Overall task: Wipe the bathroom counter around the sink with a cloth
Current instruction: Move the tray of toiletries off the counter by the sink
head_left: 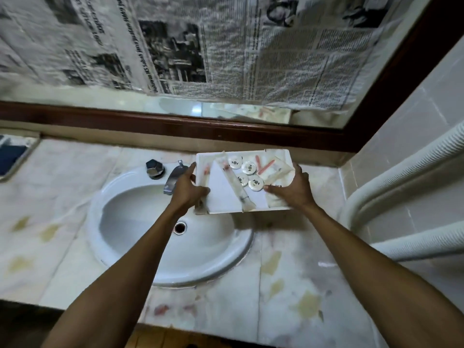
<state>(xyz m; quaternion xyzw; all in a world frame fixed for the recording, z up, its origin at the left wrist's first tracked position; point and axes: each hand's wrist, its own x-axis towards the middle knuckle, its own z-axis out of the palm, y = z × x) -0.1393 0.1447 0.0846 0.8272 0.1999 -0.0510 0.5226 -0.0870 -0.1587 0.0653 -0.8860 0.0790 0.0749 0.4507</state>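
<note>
In the head view, a white tray [226,199] of toiletries was held by both hands just right of the frame's centre, its lower left corner hanging over the sink [140,222]. The greatest risk was judged to be a tilt. The loose contents, 4 round soaps [255,182] and several clear sachets [238,187], could have slid off the shallow rim into the basin or toward the drain [179,227]. One long sachet already overhung the tray's lower edge. A knock against the faucet [173,179], just left of the tray, was a 2nd hazard.

The left hand [187,190] was seen clamped on the tray's left edge, thumb over the rim and index finger extended up along the side. The right hand [292,190] was seen gripping the right edge, thumb laid on the tray floor and the other fingers curled over the rim. Both forearms were stretched forward from the bottom of the frame.

The stained marble counter [288,285] filled the lower and left parts of the frame, unwiped by appearance. No cloth could be seen anywhere, so wiping was judged not yet begun.
</note>
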